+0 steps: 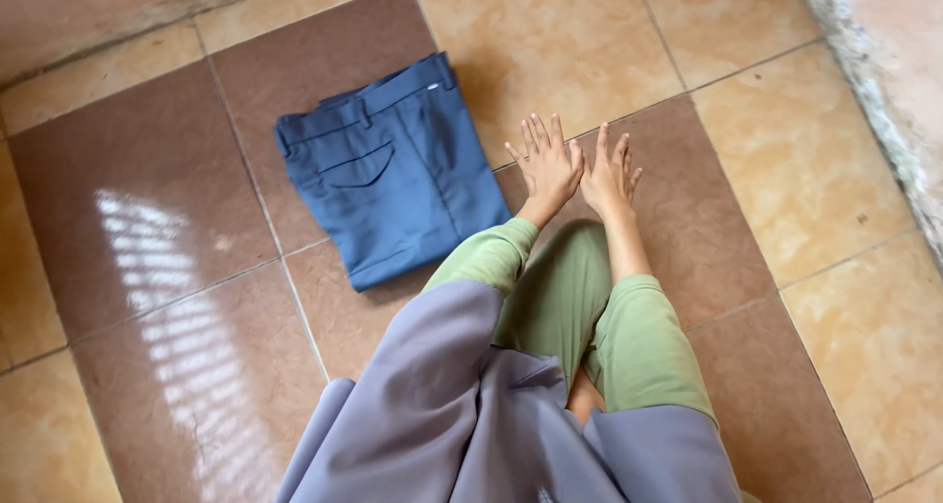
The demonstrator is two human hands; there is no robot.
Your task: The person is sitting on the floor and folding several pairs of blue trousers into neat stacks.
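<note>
Both hands open, empty, side by side: left hand (548,165), right hand (609,175). Folded trousers (391,173) lie on the floor just left of left hand, long axis running away from me.

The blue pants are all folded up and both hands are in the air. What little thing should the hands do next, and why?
Probably reach the left hand over to the folded blue pants and take hold of them. The pants lie in a neat fold on the tiled floor, just to the left of both hands. The left hand and the right hand are open, side by side, holding nothing.
</note>
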